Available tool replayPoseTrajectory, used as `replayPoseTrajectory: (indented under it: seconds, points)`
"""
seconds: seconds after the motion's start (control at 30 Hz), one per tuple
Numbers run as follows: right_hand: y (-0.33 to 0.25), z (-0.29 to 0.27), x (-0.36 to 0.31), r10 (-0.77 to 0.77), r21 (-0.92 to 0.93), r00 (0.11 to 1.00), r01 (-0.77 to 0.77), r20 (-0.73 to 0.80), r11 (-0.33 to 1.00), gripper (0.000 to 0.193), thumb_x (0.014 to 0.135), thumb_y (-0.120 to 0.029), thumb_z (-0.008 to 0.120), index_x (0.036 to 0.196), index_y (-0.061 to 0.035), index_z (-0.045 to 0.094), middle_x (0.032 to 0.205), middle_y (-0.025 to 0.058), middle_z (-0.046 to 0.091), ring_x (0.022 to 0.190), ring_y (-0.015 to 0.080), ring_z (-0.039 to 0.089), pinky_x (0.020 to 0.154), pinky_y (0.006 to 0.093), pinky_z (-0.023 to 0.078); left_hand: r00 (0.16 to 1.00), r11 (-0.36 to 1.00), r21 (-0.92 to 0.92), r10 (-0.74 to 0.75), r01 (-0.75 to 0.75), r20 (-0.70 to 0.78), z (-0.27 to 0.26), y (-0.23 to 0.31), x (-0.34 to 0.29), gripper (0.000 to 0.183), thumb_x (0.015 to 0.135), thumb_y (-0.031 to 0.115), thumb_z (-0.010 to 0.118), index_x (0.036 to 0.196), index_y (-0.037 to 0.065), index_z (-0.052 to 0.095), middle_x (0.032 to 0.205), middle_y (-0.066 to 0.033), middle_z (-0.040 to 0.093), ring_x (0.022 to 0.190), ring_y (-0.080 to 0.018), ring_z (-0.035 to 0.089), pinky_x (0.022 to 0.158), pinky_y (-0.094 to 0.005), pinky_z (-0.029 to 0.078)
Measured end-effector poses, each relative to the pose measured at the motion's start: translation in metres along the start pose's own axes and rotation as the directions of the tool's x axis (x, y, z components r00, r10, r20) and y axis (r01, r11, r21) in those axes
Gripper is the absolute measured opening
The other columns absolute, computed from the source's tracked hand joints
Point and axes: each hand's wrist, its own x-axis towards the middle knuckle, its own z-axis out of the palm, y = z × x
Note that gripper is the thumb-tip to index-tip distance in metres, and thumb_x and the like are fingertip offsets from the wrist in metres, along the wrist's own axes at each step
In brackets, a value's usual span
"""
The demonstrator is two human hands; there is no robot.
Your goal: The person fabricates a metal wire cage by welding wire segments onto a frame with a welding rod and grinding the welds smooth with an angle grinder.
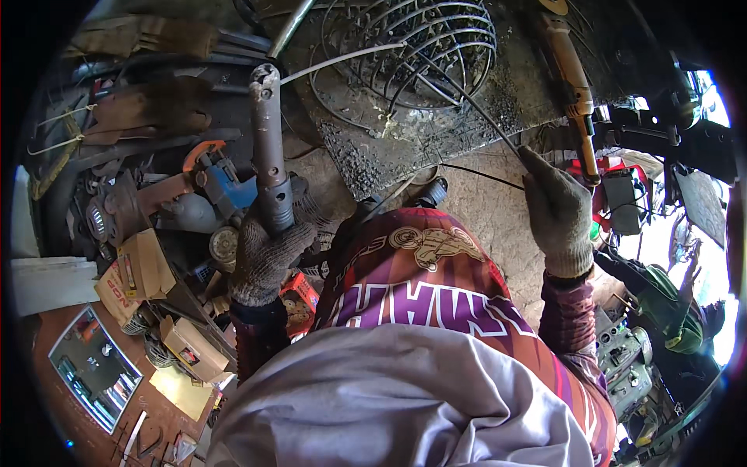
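Note:
In a grey knitted glove, my left hand (268, 253) is wrapped round the handle of a welding electrode holder (267, 144). A pale welding electrode (342, 62) sticks out from its upper end toward the right. My gloved right hand (556, 210) grips a thin metal rod (486, 117), which slants up and left to the wire cage (440, 50). That cage is made of curved metal bars and lies on a dark metal worktable (459, 144) strewn with grit. The tips of electrode and rod appear near each other at the cage; whether they touch, I cannot tell.
An orange angle grinder (568, 70) lies at the table's right side. To my left are a blue and orange power tool (226, 183), cardboard boxes (144, 272) and a mirror-like panel (95, 370). A person in green (669, 307) is at the right.

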Motion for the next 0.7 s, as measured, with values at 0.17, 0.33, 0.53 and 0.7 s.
replayPoseTrajectory:
  seconds: [0.17,0.33,0.53,0.7]
  points:
    - [0.004,0.001,0.000,-0.020,0.011,1.000,0.020,-0.014,1.000,0.035,0.091,0.001,0.065,0.126,-0.0016,0.072,0.080,0.0104,0.070,0.068,0.0143,0.063,0.067,0.0293,0.051,1.000,0.997,-0.071,0.019,-0.018,0.013,-0.001,-0.006,0.001,0.065,0.080,-0.003,0.077,0.140,0.001,0.053,0.102,-0.0061,0.068,0.081,-0.0139,0.068,0.072,-0.0294,0.057]
    - [0.000,0.002,0.000,-0.012,0.019,1.000,0.013,-0.023,1.000,0.035,0.091,0.001,0.065,0.126,-0.0012,0.072,0.078,0.0102,0.069,0.067,0.0139,0.062,0.065,0.0292,0.050,0.998,0.997,-0.050,0.054,-0.056,-0.043,0.000,-0.010,0.002,0.056,0.079,0.002,0.078,0.130,0.001,0.056,0.097,-0.0053,0.067,0.078,-0.0137,0.067,0.069,-0.0290,0.056]
    - [0.000,0.001,-0.001,0.026,0.046,1.000,-0.025,-0.010,0.999,0.030,0.093,-0.006,0.064,0.123,-0.0043,0.072,0.102,0.0212,0.075,0.093,0.0326,0.076,0.080,0.0366,0.059,0.998,1.000,0.028,0.012,-0.010,-0.057,0.005,-0.002,0.000,0.055,0.079,0.005,0.080,0.129,0.002,0.058,0.093,-0.0035,0.067,0.075,-0.0113,0.065,0.067,-0.0263,0.054]
    - [0.003,0.003,-0.001,-0.001,0.030,1.000,0.002,-0.021,1.000,0.030,0.093,-0.006,0.065,0.122,-0.0077,0.073,0.089,0.0189,0.072,0.079,0.0342,0.074,0.070,0.0381,0.058,0.998,0.999,0.049,0.019,-0.016,-0.065,0.010,0.002,-0.002,0.035,0.079,0.011,0.079,0.108,0.001,0.063,0.079,-0.0053,0.067,0.067,-0.0131,0.066,0.061,-0.0266,0.052]
